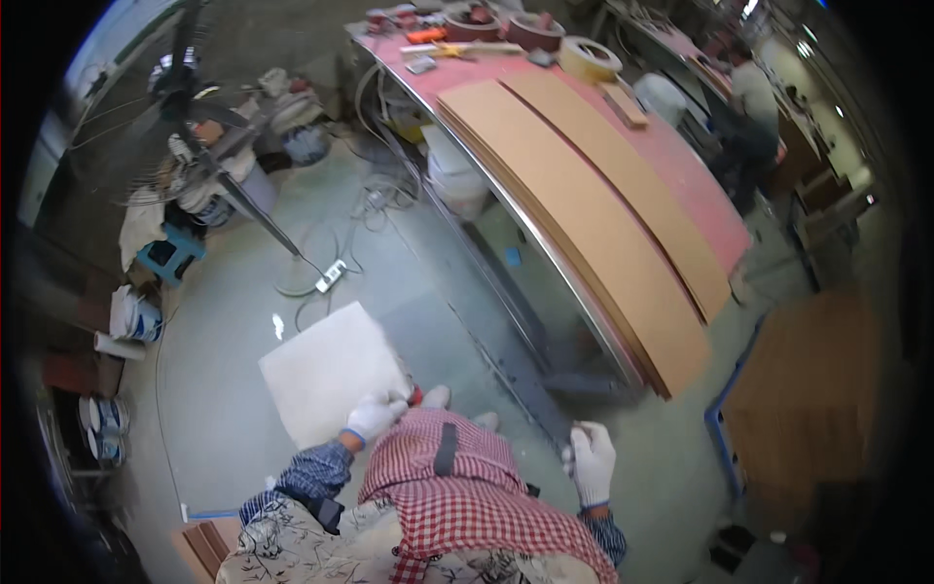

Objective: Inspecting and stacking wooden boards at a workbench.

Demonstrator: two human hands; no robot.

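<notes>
Several buckets (459, 187), contents unclear, beyond left hand (375, 417)

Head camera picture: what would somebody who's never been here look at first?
Probably the long, flat tan boards lying on the pink-topped table, right of the middle. Next might be the pale, flat four-cornered panel left of the middle, with the white-gloved left hand by its lower right edge. The red-and-white checked cloth garment at the bottom stands out too.

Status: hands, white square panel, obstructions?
Left white-gloved hand at near edge of square white panel, grip unclear. Right white-gloved hand curled, apart from panel. Possible snag: white rectangular power strip on greenish floor beyond panel.
</notes>
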